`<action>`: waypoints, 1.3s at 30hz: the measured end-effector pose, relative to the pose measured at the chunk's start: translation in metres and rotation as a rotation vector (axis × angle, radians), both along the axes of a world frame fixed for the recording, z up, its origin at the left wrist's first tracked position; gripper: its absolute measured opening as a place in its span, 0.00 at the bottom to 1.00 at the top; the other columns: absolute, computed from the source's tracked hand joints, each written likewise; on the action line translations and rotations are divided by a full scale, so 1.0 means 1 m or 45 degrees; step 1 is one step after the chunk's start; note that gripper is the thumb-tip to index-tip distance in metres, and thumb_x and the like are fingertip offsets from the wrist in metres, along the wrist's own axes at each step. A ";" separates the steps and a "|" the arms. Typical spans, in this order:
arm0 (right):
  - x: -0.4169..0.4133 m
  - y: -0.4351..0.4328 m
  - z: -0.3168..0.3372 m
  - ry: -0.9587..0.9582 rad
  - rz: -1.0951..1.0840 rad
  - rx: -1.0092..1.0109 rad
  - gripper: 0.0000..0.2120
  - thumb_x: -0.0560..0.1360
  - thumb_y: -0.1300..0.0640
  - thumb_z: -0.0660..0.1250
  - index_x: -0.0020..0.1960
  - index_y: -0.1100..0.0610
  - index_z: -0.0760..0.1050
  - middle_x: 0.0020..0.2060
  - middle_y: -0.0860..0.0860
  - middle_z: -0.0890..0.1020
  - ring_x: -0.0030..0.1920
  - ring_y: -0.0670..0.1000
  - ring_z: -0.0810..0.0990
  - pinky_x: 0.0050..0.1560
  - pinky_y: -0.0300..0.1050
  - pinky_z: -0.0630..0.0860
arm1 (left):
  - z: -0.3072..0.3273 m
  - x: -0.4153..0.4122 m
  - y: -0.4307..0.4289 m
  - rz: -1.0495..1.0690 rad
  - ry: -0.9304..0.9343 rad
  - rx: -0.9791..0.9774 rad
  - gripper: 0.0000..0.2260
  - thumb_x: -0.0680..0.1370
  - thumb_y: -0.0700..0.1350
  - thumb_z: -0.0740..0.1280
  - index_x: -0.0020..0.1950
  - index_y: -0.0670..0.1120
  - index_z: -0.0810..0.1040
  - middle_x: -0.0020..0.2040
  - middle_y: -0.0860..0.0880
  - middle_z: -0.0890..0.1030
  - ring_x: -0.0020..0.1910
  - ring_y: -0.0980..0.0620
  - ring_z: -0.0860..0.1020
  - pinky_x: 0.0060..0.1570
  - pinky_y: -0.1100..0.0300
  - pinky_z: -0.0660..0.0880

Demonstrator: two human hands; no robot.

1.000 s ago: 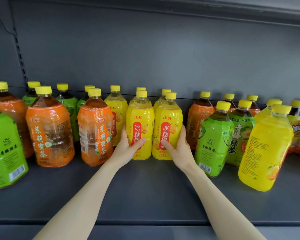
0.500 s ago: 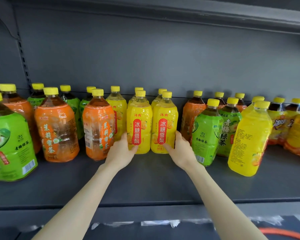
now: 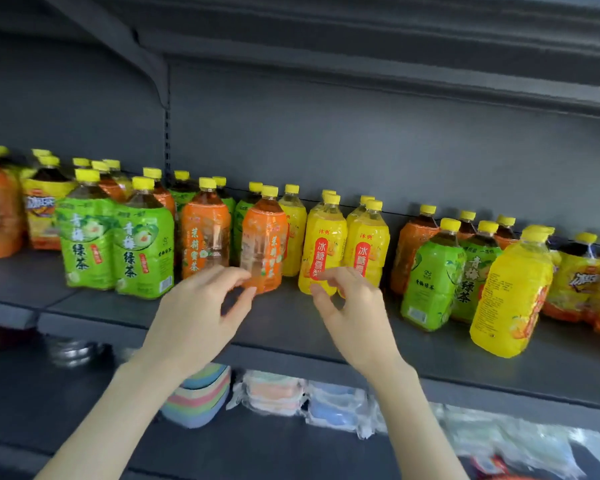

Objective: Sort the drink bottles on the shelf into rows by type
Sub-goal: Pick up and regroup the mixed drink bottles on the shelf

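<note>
Two yellow pear-drink bottles (image 3: 323, 244) (image 3: 367, 242) stand side by side at mid-shelf on the grey shelf (image 3: 291, 327). My left hand (image 3: 198, 313) and my right hand (image 3: 354, 313) hover in front of them with loosely curled fingers and hold nothing. Orange tea bottles (image 3: 264, 245) (image 3: 205, 237) stand left of the yellow pair. Two green tea bottles (image 3: 142, 247) stand further left. On the right are more green bottles (image 3: 430, 278) and a lone yellow bottle (image 3: 510, 292) near the front edge.
Dark-drink bottles with yellow labels (image 3: 582, 282) stand at far right and others (image 3: 42, 213) at far left. A lower shelf holds stacked pastel bowls (image 3: 201, 396) and wrapped packages (image 3: 305, 396). The upper shelf (image 3: 395, 46) overhangs the bottles.
Both hands let go of the two yellow bottles and drew back toward me. The camera view swung left and down, showing the lower shelf.
</note>
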State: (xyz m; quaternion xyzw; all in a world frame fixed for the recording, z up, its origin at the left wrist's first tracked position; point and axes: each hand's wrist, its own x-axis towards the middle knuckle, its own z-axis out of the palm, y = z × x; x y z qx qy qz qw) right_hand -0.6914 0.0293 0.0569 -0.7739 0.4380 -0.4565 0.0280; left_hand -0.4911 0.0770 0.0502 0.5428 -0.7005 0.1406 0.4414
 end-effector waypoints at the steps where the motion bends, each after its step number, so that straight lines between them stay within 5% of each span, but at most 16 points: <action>1: 0.009 0.008 -0.006 0.010 0.029 -0.004 0.10 0.78 0.53 0.65 0.56 0.56 0.78 0.52 0.50 0.81 0.49 0.51 0.79 0.50 0.47 0.75 | -0.006 0.007 0.013 0.035 0.022 0.018 0.19 0.74 0.56 0.57 0.51 0.46 0.81 0.45 0.53 0.83 0.43 0.51 0.81 0.40 0.57 0.78; 11: 0.159 0.052 -0.013 0.052 0.302 -0.018 0.10 0.77 0.56 0.66 0.55 0.59 0.78 0.51 0.51 0.81 0.50 0.54 0.79 0.48 0.52 0.77 | -0.020 0.143 0.088 0.269 0.097 0.088 0.20 0.74 0.58 0.57 0.51 0.46 0.81 0.45 0.54 0.82 0.45 0.54 0.80 0.42 0.59 0.77; 16: 0.259 0.056 -0.011 0.028 0.351 -0.033 0.10 0.78 0.55 0.65 0.56 0.59 0.78 0.51 0.50 0.80 0.41 0.50 0.78 0.45 0.53 0.78 | -0.017 0.239 0.102 0.301 0.117 0.057 0.21 0.73 0.59 0.57 0.52 0.47 0.80 0.45 0.55 0.82 0.47 0.55 0.80 0.44 0.57 0.78; 20: 0.338 0.055 -0.017 0.021 0.332 0.020 0.12 0.78 0.54 0.64 0.58 0.58 0.78 0.52 0.49 0.79 0.46 0.53 0.80 0.48 0.52 0.77 | -0.021 0.318 0.104 0.317 0.105 0.093 0.20 0.74 0.60 0.58 0.54 0.49 0.80 0.46 0.56 0.81 0.47 0.57 0.80 0.44 0.60 0.77; 23: 0.390 0.049 -0.018 0.013 0.315 0.036 0.12 0.78 0.54 0.64 0.59 0.57 0.77 0.54 0.50 0.79 0.47 0.52 0.80 0.49 0.49 0.76 | -0.016 0.369 0.096 0.296 0.129 0.081 0.14 0.75 0.55 0.65 0.55 0.49 0.80 0.46 0.57 0.81 0.48 0.58 0.79 0.46 0.61 0.75; 34: 0.550 -0.022 -0.011 -0.030 0.312 0.011 0.09 0.77 0.56 0.67 0.55 0.57 0.79 0.51 0.50 0.81 0.51 0.52 0.80 0.50 0.51 0.77 | -0.024 0.527 0.009 0.199 0.299 0.000 0.16 0.74 0.55 0.63 0.57 0.49 0.78 0.51 0.55 0.80 0.49 0.57 0.79 0.48 0.53 0.78; 39: 0.617 -0.073 -0.019 -0.072 0.314 0.079 0.20 0.77 0.51 0.66 0.67 0.54 0.69 0.61 0.50 0.76 0.58 0.52 0.77 0.55 0.52 0.77 | -0.042 0.586 -0.049 0.295 0.531 -0.037 0.20 0.74 0.48 0.70 0.64 0.47 0.72 0.57 0.51 0.73 0.55 0.50 0.75 0.51 0.55 0.74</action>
